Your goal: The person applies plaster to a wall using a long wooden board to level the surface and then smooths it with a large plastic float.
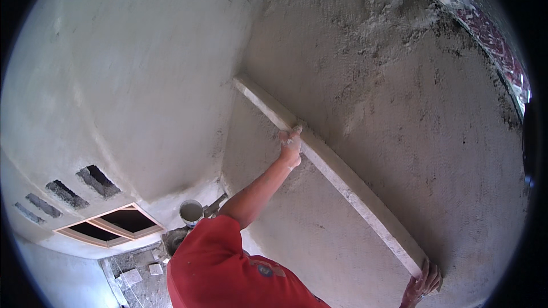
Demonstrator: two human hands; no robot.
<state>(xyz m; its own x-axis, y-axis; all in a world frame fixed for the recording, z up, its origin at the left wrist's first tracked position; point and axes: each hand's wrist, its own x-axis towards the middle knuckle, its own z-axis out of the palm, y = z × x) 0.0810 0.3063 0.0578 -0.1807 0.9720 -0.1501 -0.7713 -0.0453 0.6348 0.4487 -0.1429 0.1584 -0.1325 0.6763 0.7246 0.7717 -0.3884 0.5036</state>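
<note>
A long, pale straightedge board (362,197) caked with plaster lies diagonally against a rough grey plastered wall (434,125), its upper end at the corner with a smoother wall (131,57). My left hand (290,144), smeared with plaster, is closed on the board's upper part, my arm in a red sleeve reaching up to it. My right hand (423,282) grips the board's lower right end, fingers curled over it. Plaster along the board's upper edge looks rough.
A bucket (191,211) stands low left of my arm. A wood-framed opening (131,207) and several dark slots (97,180) are in the left wall. Pale blocks (131,276) lie on rough ground at the lower left. A broken, reddish edge (485,34) borders the upper right.
</note>
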